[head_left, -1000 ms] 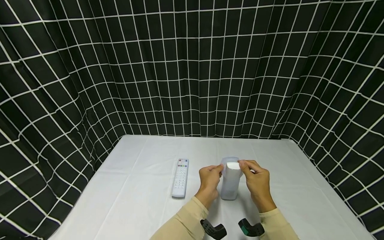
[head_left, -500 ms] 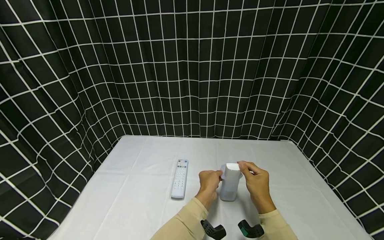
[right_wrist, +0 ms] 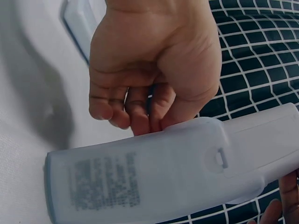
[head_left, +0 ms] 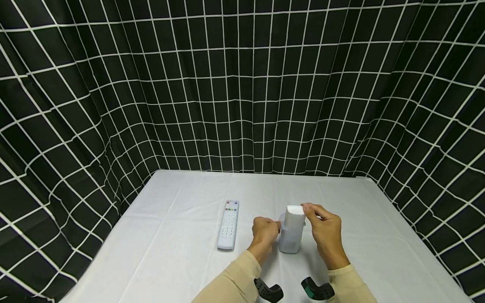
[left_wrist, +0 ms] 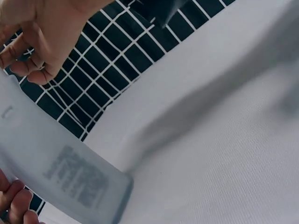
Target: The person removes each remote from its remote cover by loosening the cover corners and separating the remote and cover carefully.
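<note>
A white remote control (head_left: pixel 294 210) stands tilted up on end, its lower part inside a translucent sleeve-like cover (head_left: pixel 291 240). Through the cover a printed label shows in both wrist views. My left hand (head_left: pixel 264 231) pinches the cover's loose upper edge; in the right wrist view this left hand (right_wrist: pixel 154 70) appears across the cover. My right hand (head_left: pixel 326 229) holds the top end of the remote between thumb and fingers, and in the right wrist view only fingertips of the right hand (right_wrist: pixel 289 191) show. The bare end of the remote (right_wrist: pixel 264 135) sticks out of the cover.
Another remote control (head_left: pixel 228 225), pale with number buttons, lies face up left of my hands. White cloth (head_left: pixel 170 244) covers the table. Black curtains (head_left: pixel 261 84) with a white grid stand behind and at both sides.
The cover's upper edge, which rose behind the remote's top end, has come down below it. My left hand has shifted slightly down with that edge. The right hand keeps its place.
</note>
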### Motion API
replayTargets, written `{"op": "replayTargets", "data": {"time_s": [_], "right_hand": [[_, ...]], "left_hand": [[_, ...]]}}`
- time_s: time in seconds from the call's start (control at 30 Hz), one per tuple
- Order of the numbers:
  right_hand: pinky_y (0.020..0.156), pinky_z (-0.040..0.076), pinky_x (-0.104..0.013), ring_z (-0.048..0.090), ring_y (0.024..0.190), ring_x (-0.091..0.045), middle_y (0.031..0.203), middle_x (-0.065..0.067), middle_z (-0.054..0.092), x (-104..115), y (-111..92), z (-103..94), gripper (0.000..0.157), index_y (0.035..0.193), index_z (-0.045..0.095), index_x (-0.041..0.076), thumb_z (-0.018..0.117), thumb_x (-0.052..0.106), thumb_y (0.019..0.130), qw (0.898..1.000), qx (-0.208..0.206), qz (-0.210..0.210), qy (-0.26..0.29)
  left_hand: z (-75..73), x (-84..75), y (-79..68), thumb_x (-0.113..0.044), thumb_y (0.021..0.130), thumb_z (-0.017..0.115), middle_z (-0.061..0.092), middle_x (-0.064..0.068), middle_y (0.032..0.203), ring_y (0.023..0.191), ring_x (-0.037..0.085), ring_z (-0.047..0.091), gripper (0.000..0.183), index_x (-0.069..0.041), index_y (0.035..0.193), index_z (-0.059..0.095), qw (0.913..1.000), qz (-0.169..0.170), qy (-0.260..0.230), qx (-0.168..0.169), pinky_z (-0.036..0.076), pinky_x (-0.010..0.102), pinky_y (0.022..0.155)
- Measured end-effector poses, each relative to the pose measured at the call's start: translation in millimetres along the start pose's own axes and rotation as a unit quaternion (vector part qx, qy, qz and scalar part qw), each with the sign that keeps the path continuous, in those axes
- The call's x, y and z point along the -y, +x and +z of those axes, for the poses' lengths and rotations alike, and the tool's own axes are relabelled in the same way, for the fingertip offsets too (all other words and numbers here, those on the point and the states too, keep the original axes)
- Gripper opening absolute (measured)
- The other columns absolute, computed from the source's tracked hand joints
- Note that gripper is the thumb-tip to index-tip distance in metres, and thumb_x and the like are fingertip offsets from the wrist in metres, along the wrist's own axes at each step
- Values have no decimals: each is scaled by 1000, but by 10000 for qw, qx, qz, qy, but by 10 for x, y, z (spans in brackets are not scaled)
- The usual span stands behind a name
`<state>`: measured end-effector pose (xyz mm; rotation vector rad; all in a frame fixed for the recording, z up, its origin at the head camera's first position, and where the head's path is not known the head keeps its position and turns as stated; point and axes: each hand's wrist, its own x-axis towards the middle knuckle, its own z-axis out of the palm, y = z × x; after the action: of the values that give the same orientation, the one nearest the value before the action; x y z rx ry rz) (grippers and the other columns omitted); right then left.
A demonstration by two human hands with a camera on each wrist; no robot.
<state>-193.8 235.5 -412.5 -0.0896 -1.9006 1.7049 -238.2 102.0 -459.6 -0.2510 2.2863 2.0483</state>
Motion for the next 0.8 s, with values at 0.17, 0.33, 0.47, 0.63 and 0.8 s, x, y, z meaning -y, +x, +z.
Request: {"op": "replayTargets", "data": {"time_s": [0.17, 0.33, 0.47, 0.63, 0.8], "right_hand": [[77, 44, -21, 58, 89, -14, 91, 0, 71, 3, -2, -3, 27, 102, 71, -7, 67, 17, 93, 9999, -6, 60, -81], [77, 44, -22, 58, 88, -14, 91, -1, 71, 3, -16, -9, 27, 102, 71, -7, 67, 17, 93, 9999, 6, 103, -74], [77, 44, -23, 58, 89, -14, 91, -1, 71, 6, -16, 0, 27, 102, 71, -7, 67, 17, 93, 9999, 20, 74, -85], [78, 43, -23, 58, 90, -14, 91, -1, 71, 13, -7, 4, 26, 102, 71, -8, 66, 15, 93, 10000, -29, 15, -55], [80, 43, -23, 58, 92, -14, 92, -1, 71, 9, -22, 3, 25, 103, 70, -9, 66, 14, 93, 10000, -17, 87, -37]], "left_hand": [[26, 21, 15, -5, 84, 70, 61, 2, 68, 68, 18, 57, 24, -6, 61, 64, 9982, 185, 561, -39, 48, 30, 56], [36, 45, 36, -4, 85, 70, 62, 4, 70, 66, 18, 59, 22, -4, 63, 63, 9961, 178, 857, 111, 50, 31, 55], [28, 88, 72, -2, 80, 73, 61, 5, 71, 67, 20, 59, 14, -2, 70, 64, 9949, 70, 1001, 129, 50, 33, 57], [34, 127, 100, 0, 76, 74, 58, 8, 71, 66, 24, 57, 13, 3, 78, 61, 9937, -61, 1115, 117, 48, 34, 55], [31, 137, 56, -1, 79, 72, 58, 7, 67, 60, 22, 55, 13, 0, 71, 63, 9943, -37, 1062, 133, 45, 31, 50]]}}
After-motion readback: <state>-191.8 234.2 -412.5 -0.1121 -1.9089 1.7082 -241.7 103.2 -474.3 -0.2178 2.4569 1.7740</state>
